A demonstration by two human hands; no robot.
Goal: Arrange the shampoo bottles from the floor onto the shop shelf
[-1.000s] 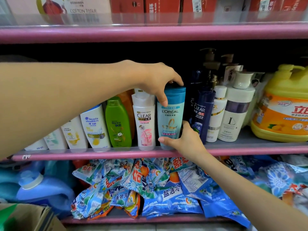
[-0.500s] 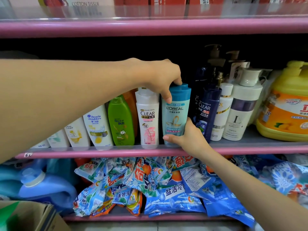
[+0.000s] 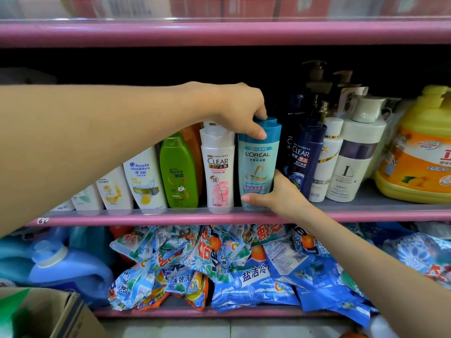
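Observation:
A light-blue L'Oreal shampoo bottle (image 3: 256, 164) stands upright on the pink shelf (image 3: 170, 218), between a white Clear bottle (image 3: 218, 172) and a dark-blue Clear bottle (image 3: 306, 159). My left hand (image 3: 240, 111) grips its darker blue cap from above. My right hand (image 3: 278, 195) holds its base and right side at the shelf's front edge. To the left stand a green Rejoice bottle (image 3: 179, 174) and a white Head & Shoulders bottle (image 3: 142, 181), with more white bottles leaning beyond them.
Right of the dark bottle stand white bottles (image 3: 351, 164), tall pump bottles (image 3: 314, 86) behind, and a yellow detergent jug (image 3: 419, 152). The shelf below holds detergent bags (image 3: 219, 264) and a blue jug (image 3: 66, 267). A cardboard box (image 3: 48, 313) sits at bottom left.
The L'Oreal bottle has been shifted slightly rightward and stood straighter in its gap, both hands staying on it. The view has drifted a little downward.

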